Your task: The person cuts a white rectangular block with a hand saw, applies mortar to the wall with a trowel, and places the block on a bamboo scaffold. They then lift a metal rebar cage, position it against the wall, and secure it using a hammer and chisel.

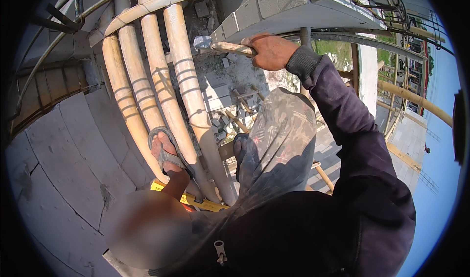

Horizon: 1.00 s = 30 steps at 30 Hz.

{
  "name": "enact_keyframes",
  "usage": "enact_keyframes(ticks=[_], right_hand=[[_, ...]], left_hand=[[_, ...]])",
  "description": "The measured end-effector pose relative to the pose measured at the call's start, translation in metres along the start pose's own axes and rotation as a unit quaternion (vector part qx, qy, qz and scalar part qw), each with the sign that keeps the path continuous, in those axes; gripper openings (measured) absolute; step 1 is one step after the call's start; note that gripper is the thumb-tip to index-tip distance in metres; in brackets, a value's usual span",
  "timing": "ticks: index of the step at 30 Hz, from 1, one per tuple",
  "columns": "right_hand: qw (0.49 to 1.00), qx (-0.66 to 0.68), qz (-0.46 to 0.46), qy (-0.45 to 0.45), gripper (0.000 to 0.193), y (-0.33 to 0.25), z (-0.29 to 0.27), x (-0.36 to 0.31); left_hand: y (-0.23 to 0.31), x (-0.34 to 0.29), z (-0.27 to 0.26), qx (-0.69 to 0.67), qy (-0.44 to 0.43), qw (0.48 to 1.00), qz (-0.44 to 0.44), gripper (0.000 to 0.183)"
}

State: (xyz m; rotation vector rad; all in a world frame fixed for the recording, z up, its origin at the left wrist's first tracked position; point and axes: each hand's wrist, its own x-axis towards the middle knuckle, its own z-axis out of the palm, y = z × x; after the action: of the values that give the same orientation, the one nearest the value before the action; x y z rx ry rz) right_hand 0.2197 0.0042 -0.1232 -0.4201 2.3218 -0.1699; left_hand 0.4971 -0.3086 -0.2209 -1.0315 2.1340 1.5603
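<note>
My right hand [274,52] is closed round the wooden handle of a hand tool [230,48], held out ahead of me over the gap beside the wall. Its pale, flat-looking head points left; whether it is a hatchet or some other tool is unclear. At the lower left, what seems to be my left hand [149,228] is smeared by a blur, so its fingers and anything in them are hidden. Close to that blur lies a yellow spirit level [205,203], partly covered by my leg and clothing.
My sandalled foot [169,152] stands on several bamboo poles [188,88] lashed side by side. Below the poles lie rubble and broken blocks [218,96]. A grey block wall [264,8] rises ahead, and pale blocks [73,145] stand at left. Bent metal rods [44,57] cross the upper left.
</note>
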Motion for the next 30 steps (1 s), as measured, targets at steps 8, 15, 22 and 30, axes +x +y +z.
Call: enact_keyframes(ticks=[8,15,22,30], right_hand=[[0.988,0.153,0.005,-0.03,0.03,0.113,0.175,0.007],[0.977,0.203,0.044,-0.057,0.031,0.102,0.267,-0.006],[0.973,0.21,0.077,-0.05,0.033,0.098,0.296,-0.028],[0.969,0.226,0.089,-0.041,0.035,0.095,0.314,-0.035]], left_hand=[[-0.002,0.028,0.029,0.082,0.131,0.987,0.039,0.058],[0.016,0.024,0.007,-0.069,-0.005,0.994,-0.082,0.06],[-0.006,0.005,-0.003,-0.176,-0.103,0.977,0.068,0.062],[-0.02,0.024,0.0,0.164,-0.014,0.982,0.091,0.061]])
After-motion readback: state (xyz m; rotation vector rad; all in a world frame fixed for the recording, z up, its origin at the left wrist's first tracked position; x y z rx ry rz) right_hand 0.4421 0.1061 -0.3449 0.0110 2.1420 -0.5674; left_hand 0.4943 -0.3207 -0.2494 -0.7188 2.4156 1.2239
